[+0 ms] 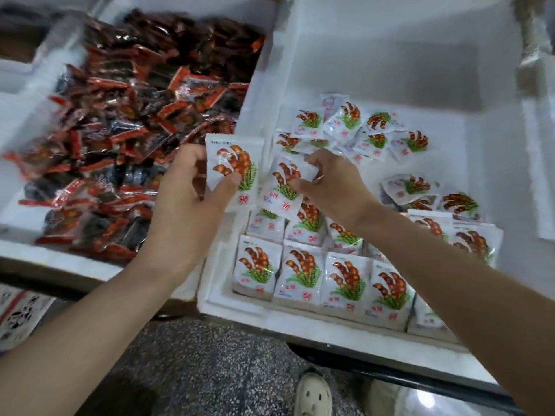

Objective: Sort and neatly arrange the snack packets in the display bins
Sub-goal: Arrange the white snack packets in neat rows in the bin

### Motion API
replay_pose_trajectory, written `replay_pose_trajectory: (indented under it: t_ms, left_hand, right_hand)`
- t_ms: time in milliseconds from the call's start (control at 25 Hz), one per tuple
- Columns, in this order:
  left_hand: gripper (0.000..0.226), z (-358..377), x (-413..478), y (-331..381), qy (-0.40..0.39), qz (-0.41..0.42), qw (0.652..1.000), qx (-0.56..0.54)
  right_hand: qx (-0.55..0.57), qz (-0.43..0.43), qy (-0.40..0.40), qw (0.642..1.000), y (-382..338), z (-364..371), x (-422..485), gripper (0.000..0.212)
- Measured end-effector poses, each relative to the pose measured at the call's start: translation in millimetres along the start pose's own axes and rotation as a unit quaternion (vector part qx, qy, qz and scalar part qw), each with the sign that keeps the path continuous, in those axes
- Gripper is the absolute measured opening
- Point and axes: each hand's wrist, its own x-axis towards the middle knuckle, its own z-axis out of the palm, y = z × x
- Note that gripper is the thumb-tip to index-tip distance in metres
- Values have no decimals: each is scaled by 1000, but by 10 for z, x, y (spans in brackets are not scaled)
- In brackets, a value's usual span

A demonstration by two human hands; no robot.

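My left hand (189, 187) pinches a white snack packet (235, 159) printed with orange-brown pieces and green leaves, held upright over the wall between two bins. My right hand (330, 184) grips a second white packet (283, 181) of the same kind, tilted, just above the white foam bin (390, 55). Along that bin's front edge stands a neat row of white packets (321, 280), with a second row behind it. Loose white packets (360, 130) lie scattered farther back.
A second foam bin (18, 136) on the left is heaped with red and dark snack packets (135, 121). Below the bins lie a speckled floor (210, 370), a light shoe (312, 394), and a printed carton (18, 316) at the lower left.
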Motion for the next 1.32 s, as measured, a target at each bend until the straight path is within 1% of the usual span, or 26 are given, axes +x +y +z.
replay_pose_trajectory:
  t_ms: [120,200,280,360,440,480,520,600,640,680,760,840,920,1000,1040,1120,1160,1240,1320]
  left_hand:
    - [16,-124,-32,-30,0,-16,1000,-9]
    - [14,-178,-49,-56,-4,-25,999,-19]
    - [12,-203,-61,-91,-7,-39,999,-29]
    - [13,-212,-71,-121,-10,-47,998,-37]
    - [15,-197,-95,-138,-24,-53,997,-48]
    - [16,-185,-110,-154,-36,-59,996,-58]
    - [21,-167,-129,-166,-54,-69,994,-66]
    - [32,-132,-172,-194,-101,-78,990,-59]
    - [35,-113,-184,-211,-125,-70,989,-41]
    - [37,-98,-193,-218,-146,-57,988,-19]
    - [36,-45,-186,-210,-172,-28,985,9]
    - [35,40,-160,-182,-173,-14,985,-1]
    - [34,168,-130,-160,-162,-6,987,-10]
    - [32,317,-103,-187,-153,14,988,-4]
    - [32,383,-87,-211,-147,34,988,24]
    - [38,493,-45,-277,-144,89,978,120]
    - [42,533,-14,-312,-153,110,966,175]
    - [49,570,61,-376,-187,119,938,266]
    - [50,567,102,-409,-209,116,918,317]
  right_hand:
    - [-70,-16,-57,996,-81,147,104,40]
    - [-109,-14,-93,990,-72,181,139,37]
    - [-120,-17,-117,986,-55,205,133,32]
    - [-126,-22,-107,986,-33,239,118,29]
    - [-144,-33,-84,985,-24,267,80,33]
    - [-146,-54,-62,986,-29,272,50,36]
    - [-128,-85,-30,988,-40,266,3,36]
    - [-31,-145,20,989,-108,192,-153,23]
    - [23,-162,17,986,-145,136,-254,17]
    - [68,-172,-4,983,-177,82,-351,16]
    - [120,-166,-61,977,-200,-7,-501,15]
    - [130,-142,-84,978,-171,-67,-533,14]
    - [119,-113,-61,985,-120,-155,-476,14]
    - [87,-92,-16,992,-33,-277,-387,11]
    - [67,-83,7,994,21,-335,-338,9]
    - [36,-62,30,997,121,-395,-252,7]
    - [25,-53,28,998,159,-392,-220,8]
    - [-1,-56,8,998,192,-330,-164,12]
    - [-47,-73,-22,996,198,-241,-117,13]
